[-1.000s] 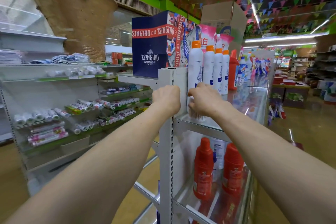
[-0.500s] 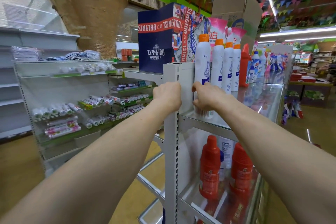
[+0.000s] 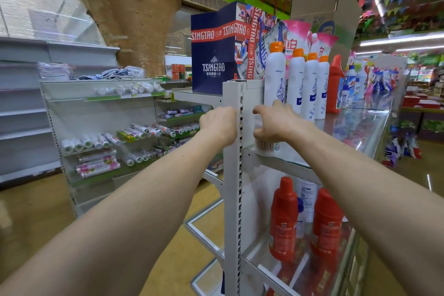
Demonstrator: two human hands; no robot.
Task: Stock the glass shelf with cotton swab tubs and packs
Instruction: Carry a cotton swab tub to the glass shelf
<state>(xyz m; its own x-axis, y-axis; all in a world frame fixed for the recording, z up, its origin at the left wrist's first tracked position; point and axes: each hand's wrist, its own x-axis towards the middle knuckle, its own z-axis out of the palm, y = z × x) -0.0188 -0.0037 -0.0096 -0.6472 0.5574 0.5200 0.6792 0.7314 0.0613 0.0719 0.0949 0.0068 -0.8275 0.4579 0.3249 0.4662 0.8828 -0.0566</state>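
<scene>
A clear cotton swab tub [image 3: 263,146] stands at the near left corner of the upper glass shelf [image 3: 348,132], its swab tips showing through the wall. My right hand [image 3: 276,125] sits on top of it, fingers curled down around its upper part, hiding the lid. My left hand [image 3: 219,125] is closed in a fist against the left side of the white slotted upright [image 3: 233,199]. Its fingers are turned away, so anything in them is hidden. No other swab tubs or packs show.
White spray bottles [image 3: 275,79] with orange caps stand just behind the tub, with a red bottle and more cleaners further along. A blue Tsingtao box [image 3: 213,55] and a cardboard box [image 3: 322,7] sit on top. Red bottles [image 3: 283,218] fill the glass shelf below. Shelving with rolls [image 3: 101,142] stands left.
Both hands have stayed by the upright. My right hand's fingers have loosened and spread a little over the tub. My view has come closer and tilted slightly.
</scene>
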